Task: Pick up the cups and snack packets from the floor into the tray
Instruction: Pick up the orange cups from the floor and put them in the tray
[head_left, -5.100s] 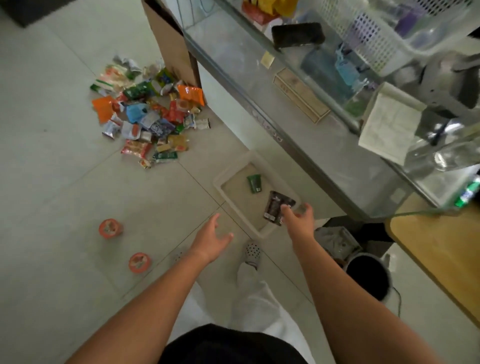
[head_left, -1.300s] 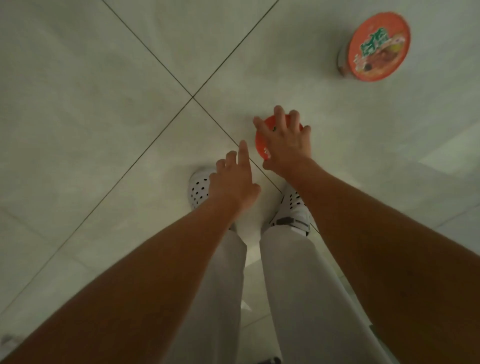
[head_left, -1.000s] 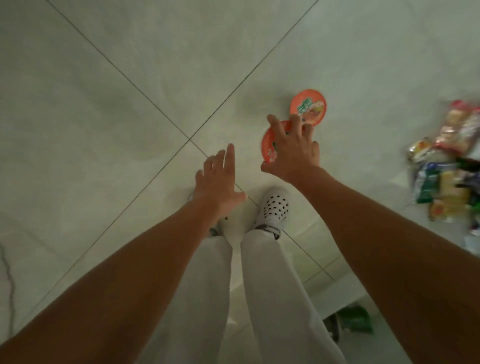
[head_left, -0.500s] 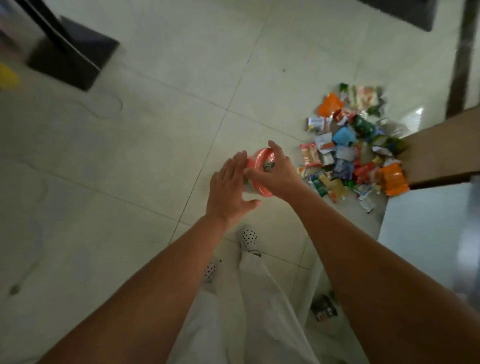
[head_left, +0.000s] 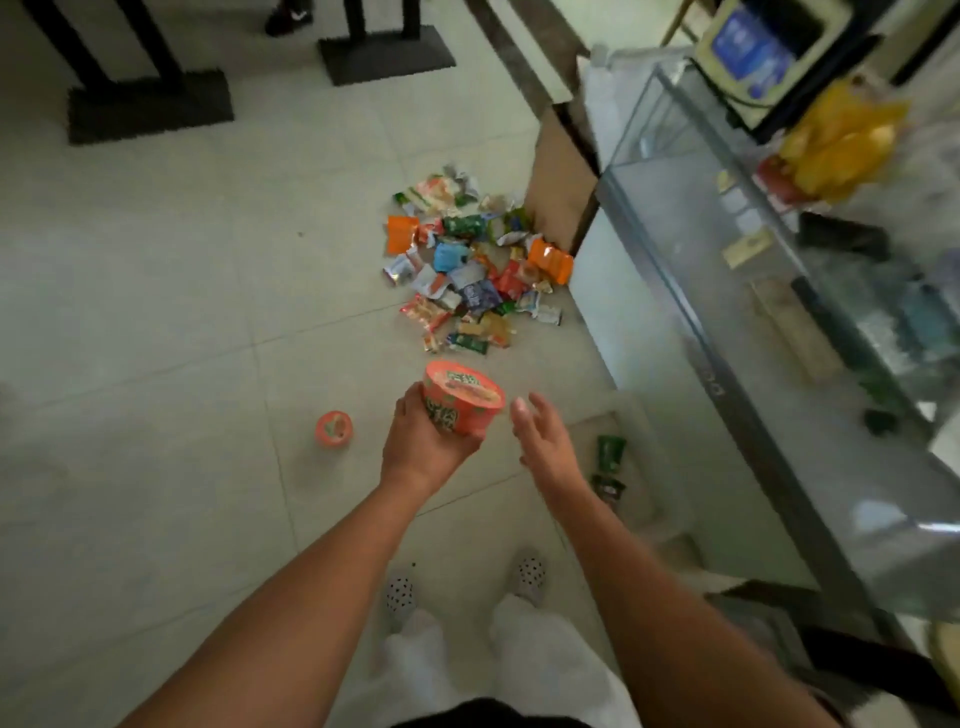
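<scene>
The fingers of the left hand (head_left: 423, 449) curl up around the base and side of an orange instant-noodle cup (head_left: 462, 397). They cradle it upright from beneath, sealed lid facing up, apparently so that it travels level. The right hand (head_left: 545, 441) floats just beside the cup, fingers straight and loose, holding nothing, seemingly ready to steady it. Down to the right, on the floor against a glass bench (head_left: 727, 291), lies the pale tray (head_left: 649, 483), with a green packet (head_left: 610, 452) and a dark packet (head_left: 608, 486) in it. A second orange cup (head_left: 333, 428) stands on the tiles to the left. A heap of snack packets (head_left: 472, 270) lies farther ahead, uncollected.
</scene>
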